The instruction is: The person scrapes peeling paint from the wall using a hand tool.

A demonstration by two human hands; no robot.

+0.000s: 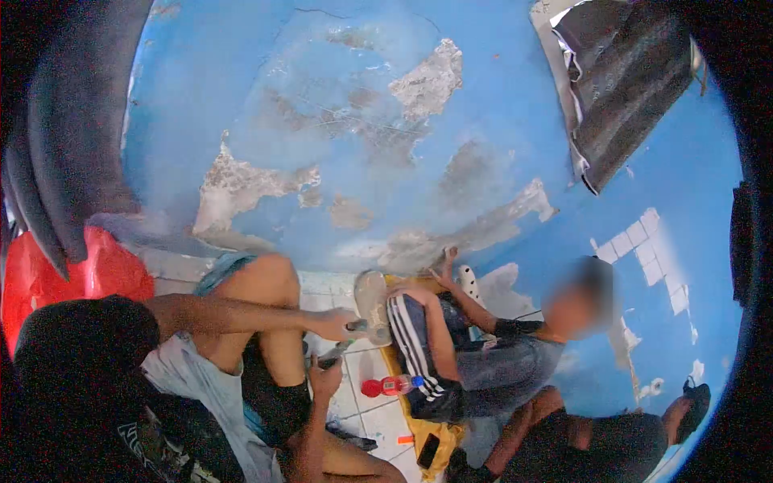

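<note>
The view lies sideways, with my arms reaching in from the left. My left hand is closed on a small dark object, close to a beige slipper-like item; whether they touch is unclear. Just below it, my right hand is closed round a dark, elongated object with a greenish end. What either object is cannot be made out. Both hands are over white floor tiles, beside my bent knees. A red bottle with a blue cap lies to the right of my right hand.
A person in striped shorts sits at the right, and another person's dark-clothed legs extend below. A black phone rests by yellow cloth. An orange item is nearby. Red plastic stands at left, before a blue wall.
</note>
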